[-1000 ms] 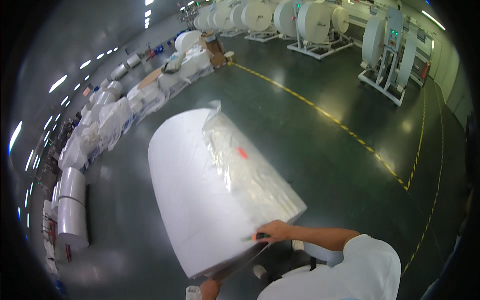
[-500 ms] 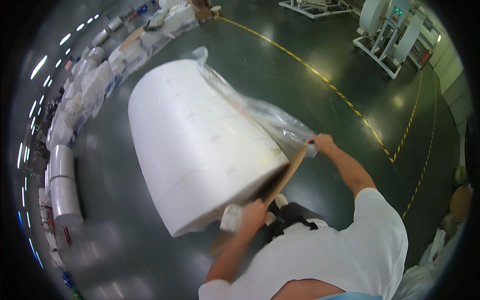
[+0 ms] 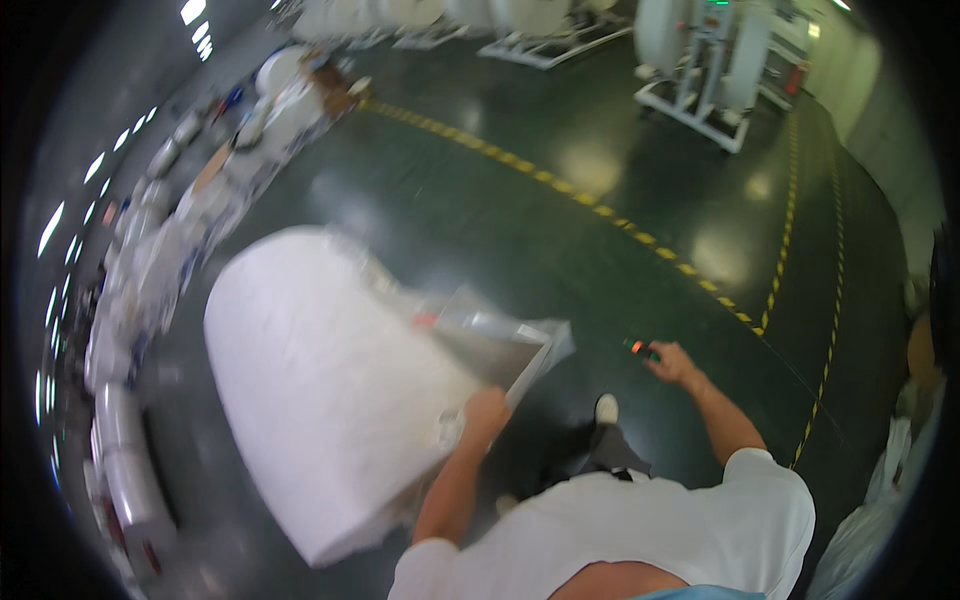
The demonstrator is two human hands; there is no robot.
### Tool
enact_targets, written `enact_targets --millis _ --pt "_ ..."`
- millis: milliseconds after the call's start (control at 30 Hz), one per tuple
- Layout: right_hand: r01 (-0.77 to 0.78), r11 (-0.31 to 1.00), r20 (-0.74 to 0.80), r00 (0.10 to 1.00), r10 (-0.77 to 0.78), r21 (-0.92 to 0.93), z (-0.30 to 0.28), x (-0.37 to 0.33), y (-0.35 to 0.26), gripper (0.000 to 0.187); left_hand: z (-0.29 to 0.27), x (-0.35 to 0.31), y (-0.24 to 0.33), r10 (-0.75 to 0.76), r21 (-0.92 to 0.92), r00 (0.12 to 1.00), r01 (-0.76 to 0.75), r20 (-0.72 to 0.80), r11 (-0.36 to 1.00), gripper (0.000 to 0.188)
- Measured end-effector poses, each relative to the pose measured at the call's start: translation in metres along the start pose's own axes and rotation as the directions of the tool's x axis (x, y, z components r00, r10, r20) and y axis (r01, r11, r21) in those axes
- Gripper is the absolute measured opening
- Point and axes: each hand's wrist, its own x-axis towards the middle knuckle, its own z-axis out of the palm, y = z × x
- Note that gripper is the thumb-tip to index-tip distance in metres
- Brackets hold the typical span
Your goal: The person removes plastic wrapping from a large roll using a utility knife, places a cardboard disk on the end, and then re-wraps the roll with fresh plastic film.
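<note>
A large white roll [image 3: 320,390] lies on its side to my left, with clear plastic wrap [image 3: 480,310] bunched along its upper right edge. My left hand [image 3: 485,413] is closed at the roll's near end, on the edge of a cardboard sheet [image 3: 525,372] that stands loose from that end. Beside its fingers a small pale label [image 3: 448,428] shows, blurred. Off to the right, apart from the roll, my right hand [image 3: 677,363] grips a small orange-and-black utility knife [image 3: 640,349] that points left over the floor.
Wrapped rolls and bags [image 3: 150,260] line the left side. White wheeled roll stands [image 3: 710,90] are at the back right. Yellow-black tape [image 3: 560,185] crosses the green floor [image 3: 420,190]. Plastic bags [image 3: 870,530] lie at the lower right, and my shoe [image 3: 606,408] is near the roll.
My right hand has let go of the cardboard's far edge and moved clear of it with the knife. My left hand stays at the roll's end. The view has shifted, with the roll now lower left.
</note>
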Motion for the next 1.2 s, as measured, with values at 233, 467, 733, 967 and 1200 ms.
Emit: enact_targets --millis 233,467,733,967,1200 --pt "0.133 0.975 -0.013 0.991 -0.133 0.177 -0.131 0.136 0.031 0.029 -0.168 0.133 0.085 -0.057 0.036 0.998 0.057 -0.019 0.998 0.030" --pt "0.710 0.690 -0.364 0.685 -0.632 0.138 -0.293 0.386 -0.081 0.053 -0.340 0.257 0.180 0.017 -0.020 0.963 -0.023 -0.269 1.000 0.028" --pt "0.916 0.241 0.148 0.300 -0.943 -0.321 -0.448 0.621 -0.156 0.058 -0.386 0.482 0.172 0.253 -0.180 0.817 -0.394 -0.518 0.902 0.035" --pt "0.763 0.530 0.198 0.622 -0.757 -0.369 -0.481 0.775 -0.098 0.040 -0.414 0.698 0.119 0.353 0.000 0.638 -0.485 -0.685 0.875 0.036" --pt "0.653 0.753 0.010 0.756 -0.654 -0.084 -0.439 1.024 -0.065 0.037 -0.420 0.799 -0.072 -0.384 -0.472 0.463 -0.087 -0.799 0.877 0.032"
